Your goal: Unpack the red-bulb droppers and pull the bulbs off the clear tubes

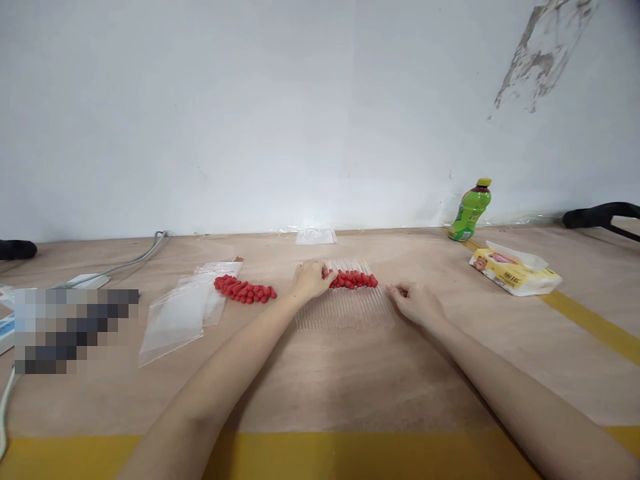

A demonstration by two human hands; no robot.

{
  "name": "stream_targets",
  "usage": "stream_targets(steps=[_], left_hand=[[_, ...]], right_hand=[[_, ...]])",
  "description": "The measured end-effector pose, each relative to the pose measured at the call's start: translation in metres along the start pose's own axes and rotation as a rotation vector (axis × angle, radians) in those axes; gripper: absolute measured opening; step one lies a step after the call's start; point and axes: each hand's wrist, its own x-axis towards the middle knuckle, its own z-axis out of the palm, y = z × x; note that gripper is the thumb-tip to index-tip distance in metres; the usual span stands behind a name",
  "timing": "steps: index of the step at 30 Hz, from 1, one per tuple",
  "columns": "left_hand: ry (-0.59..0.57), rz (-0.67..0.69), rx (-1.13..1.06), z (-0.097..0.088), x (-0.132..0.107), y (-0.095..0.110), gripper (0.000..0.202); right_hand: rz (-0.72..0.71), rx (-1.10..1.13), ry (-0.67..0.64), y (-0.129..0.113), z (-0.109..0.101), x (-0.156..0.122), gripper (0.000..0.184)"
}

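A row of thin clear tubes (345, 312) lies side by side on the table in front of me. Across them runs a band of small red rubber-looking bulbs (355, 279). My left hand (311, 279) is over the left end of this row, thumb and fingers closed on a red bulb. Just off the right end of the tubes is my right hand (416, 301), its fingers pinched together; whether something small is between them I cannot make out. A second heap of red bulbs (245, 290) lies left of my left hand, partly against clear plastic bags (175, 320).
A green bottle with a yellow cap (470, 212) stands by the wall at the right. Nearer is a yellow tissue pack (515, 270). A grey cable (135, 257) runs along the left, beside a blurred-out patch. Yellow tape (300, 457) crosses the table's near side.
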Motion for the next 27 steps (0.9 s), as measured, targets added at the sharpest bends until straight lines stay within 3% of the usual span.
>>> stream_targets(steps=[4, 6, 9, 11, 14, 17, 24, 27], left_hand=[[0.079, -0.099, -0.027, -0.001, -0.004, 0.000, 0.024], [0.112, -0.119, -0.051, -0.008, -0.015, -0.002, 0.024], [0.146, -0.034, -0.110, -0.023, -0.044, -0.012, 0.022], [0.186, 0.130, -0.154, -0.033, -0.068, -0.021, 0.019], [0.199, 0.332, -0.120, -0.041, -0.097, -0.033, 0.014], [0.179, 0.435, -0.075, -0.041, -0.111, -0.038, 0.011], [0.213, 0.512, -0.071, -0.039, -0.115, -0.034, 0.008], [0.218, 0.493, -0.094, -0.040, -0.116, -0.029, 0.019]], right_hand=[[0.021, 0.028, 0.054, -0.001, 0.001, -0.001, 0.035], [-0.037, 0.088, 0.151, -0.002, 0.005, -0.002, 0.033], [-0.270, 0.219, 0.386, -0.007, 0.009, -0.005, 0.032], [-0.478, 0.259, 0.478, -0.015, 0.010, -0.011, 0.036], [-0.785, 0.178, 0.396, -0.032, 0.008, -0.025, 0.045], [-0.978, 0.066, 0.277, -0.049, 0.012, -0.040, 0.047], [-1.070, 0.036, 0.344, -0.060, 0.038, -0.050, 0.021], [-1.064, 0.057, 0.366, -0.060, 0.044, -0.049, 0.016]])
